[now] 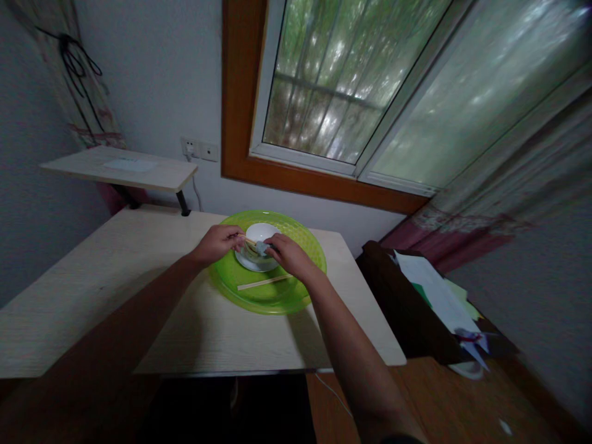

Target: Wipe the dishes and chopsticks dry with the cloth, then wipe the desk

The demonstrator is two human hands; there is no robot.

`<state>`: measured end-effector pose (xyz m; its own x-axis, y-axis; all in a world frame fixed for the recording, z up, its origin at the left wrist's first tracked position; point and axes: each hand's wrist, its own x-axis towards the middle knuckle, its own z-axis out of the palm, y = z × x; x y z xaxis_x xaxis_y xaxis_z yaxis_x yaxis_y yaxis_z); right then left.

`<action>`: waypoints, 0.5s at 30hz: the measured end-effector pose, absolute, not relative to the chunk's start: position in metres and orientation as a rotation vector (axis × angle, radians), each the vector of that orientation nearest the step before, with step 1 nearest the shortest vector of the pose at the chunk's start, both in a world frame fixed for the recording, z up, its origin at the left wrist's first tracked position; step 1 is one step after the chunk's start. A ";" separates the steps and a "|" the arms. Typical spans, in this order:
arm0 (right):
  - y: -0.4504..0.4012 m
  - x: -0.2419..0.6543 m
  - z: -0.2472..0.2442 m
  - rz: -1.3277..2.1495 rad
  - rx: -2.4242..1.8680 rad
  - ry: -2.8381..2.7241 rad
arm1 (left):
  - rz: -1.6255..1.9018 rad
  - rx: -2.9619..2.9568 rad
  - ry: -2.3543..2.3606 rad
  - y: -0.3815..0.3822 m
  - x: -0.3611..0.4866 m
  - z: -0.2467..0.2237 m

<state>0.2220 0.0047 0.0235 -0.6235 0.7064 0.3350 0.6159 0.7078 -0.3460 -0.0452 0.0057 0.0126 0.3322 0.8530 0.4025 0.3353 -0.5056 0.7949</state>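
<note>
Above a round green tray [272, 299], my two hands are close together. My left hand [221, 242] is closed, its fingertips pinched on a slim, yellowish thing [250, 241] too small to name surely. My right hand [287, 254] is closed on a crumpled pale grey-blue cloth [261, 248], which meets the far end of the slim thing. Just beyond the fingers stands a white bowl [263, 230], partly hidden by them. Below the hands lies a white plate [257, 266]. A pair of light wooden chopsticks [261, 283] rests on the tray's near side, one end under my right wrist.
The tray stands on a pale wooden table [157, 246]. A small raised shelf [124, 169] is at the back left, below wall sockets [198, 149]. A barred window [342, 80] is behind. To the right, a dark box [398, 302] holds papers [435, 290].
</note>
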 end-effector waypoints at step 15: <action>0.001 0.250 0.016 0.362 -1.038 -2.388 | 1.178 1.766 1.010 0.014 -0.068 0.009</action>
